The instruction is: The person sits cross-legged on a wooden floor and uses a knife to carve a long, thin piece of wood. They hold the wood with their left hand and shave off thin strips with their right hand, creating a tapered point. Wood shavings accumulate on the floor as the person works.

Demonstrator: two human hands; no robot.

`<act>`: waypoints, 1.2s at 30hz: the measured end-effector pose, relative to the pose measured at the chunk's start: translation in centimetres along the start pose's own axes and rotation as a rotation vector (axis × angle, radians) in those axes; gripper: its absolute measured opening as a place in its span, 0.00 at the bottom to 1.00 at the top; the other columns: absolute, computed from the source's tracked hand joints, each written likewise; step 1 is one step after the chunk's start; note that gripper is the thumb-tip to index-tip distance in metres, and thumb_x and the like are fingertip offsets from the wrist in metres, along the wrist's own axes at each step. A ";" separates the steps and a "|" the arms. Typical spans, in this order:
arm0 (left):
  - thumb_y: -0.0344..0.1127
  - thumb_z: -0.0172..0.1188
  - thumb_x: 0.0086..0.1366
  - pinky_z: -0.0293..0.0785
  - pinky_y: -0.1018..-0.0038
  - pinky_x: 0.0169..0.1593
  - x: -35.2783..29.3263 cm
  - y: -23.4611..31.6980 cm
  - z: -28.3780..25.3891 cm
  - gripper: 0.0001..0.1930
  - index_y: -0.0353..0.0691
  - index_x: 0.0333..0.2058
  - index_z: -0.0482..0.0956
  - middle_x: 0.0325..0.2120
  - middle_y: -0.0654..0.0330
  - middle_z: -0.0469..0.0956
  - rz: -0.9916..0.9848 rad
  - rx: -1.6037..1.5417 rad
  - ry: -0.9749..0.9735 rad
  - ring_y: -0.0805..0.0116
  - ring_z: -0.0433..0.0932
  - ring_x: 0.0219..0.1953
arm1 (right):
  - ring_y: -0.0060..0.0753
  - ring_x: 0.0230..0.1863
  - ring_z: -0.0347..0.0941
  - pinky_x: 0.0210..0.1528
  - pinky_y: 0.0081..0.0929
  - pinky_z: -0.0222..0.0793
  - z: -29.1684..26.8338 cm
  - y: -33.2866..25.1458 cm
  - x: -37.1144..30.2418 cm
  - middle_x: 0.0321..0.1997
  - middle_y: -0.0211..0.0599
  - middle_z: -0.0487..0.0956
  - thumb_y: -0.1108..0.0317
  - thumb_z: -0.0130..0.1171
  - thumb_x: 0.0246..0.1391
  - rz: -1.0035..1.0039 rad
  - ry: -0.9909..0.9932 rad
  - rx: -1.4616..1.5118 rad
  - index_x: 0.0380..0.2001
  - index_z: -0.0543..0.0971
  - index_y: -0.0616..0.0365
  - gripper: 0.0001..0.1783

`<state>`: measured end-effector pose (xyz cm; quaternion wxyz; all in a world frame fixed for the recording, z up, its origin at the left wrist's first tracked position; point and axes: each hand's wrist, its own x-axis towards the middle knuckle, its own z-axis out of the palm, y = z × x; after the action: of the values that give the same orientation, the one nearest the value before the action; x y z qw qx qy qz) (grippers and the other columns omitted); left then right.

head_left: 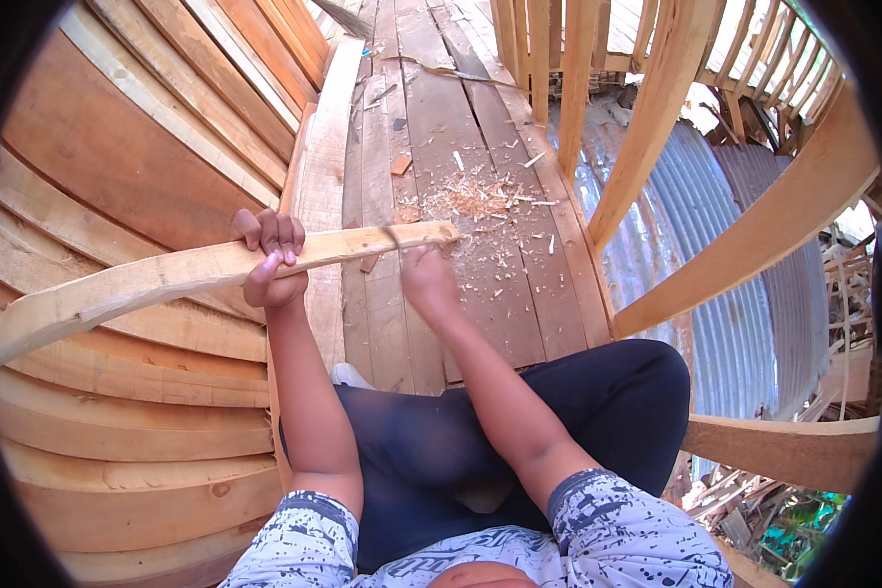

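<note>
A long pale wooden bar (pixel 353 244) runs across in front of me, from the left rim to a cut end above the floorboards. My left hand (pixel 274 257) is closed around its middle, fingers over the top and thumb on the near side. Close to the bar's right end, my right hand (pixel 427 279) is closed in a fist. A thin dark blade (pixel 393 236), smeared by motion, sticks out from that fist and lies across the bar. Its handle is hidden in the fist, so the exact kind of tool cannot be made out.
Wood shavings (pixel 475 196) and chips litter the plank floor (pixel 505 304). A curved plank wall (pixel 118 186) rises on the left. Wooden balusters (pixel 647 118) line the right edge, with corrugated metal sheets (pixel 735 323) below. My bent leg (pixel 617 392) is beneath my right arm.
</note>
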<state>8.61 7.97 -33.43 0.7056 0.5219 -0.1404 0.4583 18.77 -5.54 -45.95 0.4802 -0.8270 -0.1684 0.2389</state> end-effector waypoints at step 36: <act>0.27 0.55 0.44 0.62 0.80 0.27 0.3 -0.8 1.0 0.16 0.48 0.28 0.56 0.18 0.67 0.59 0.032 -0.052 0.003 0.77 0.61 0.18 | 0.71 0.43 0.76 0.53 0.55 0.68 1.8 3.9 3.1 0.35 0.70 0.79 0.54 0.33 0.66 0.059 0.205 0.038 0.30 0.80 0.73 0.33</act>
<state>9.68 7.24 -33.36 0.7117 0.5005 -0.1593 0.4665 20.48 -4.55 -50.81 0.5034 -0.8424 -0.0892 0.1705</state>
